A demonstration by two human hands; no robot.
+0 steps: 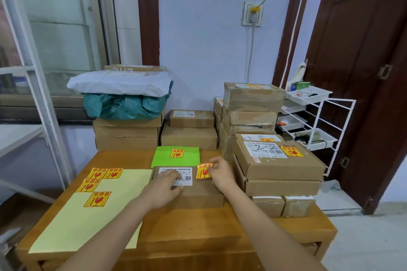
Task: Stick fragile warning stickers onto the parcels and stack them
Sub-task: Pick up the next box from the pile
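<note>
Sticker going onto a parcel
Right hand [220,172] pinches the red-and-yellow fragile sticker [203,171] upright; left hand [164,185], fingers relaxed, presses the brown cardboard parcel [198,193], label reading "12V".

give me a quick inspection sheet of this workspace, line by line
surface: wooden table, pale yellow backing sheet on its left part
job's things: parcel in front of the person; fragile sticker at its top right; four spare stickers on the yellow sheet, one on a green sheet; stickered stack at right
clutter: white bag and green bag atop boxes at back left
hands: left hand rests on the parcel's label; right hand pinches the sticker
cables: cord hanging from wall socket
surroundings: white wire rack, dark door, window at left
</note>
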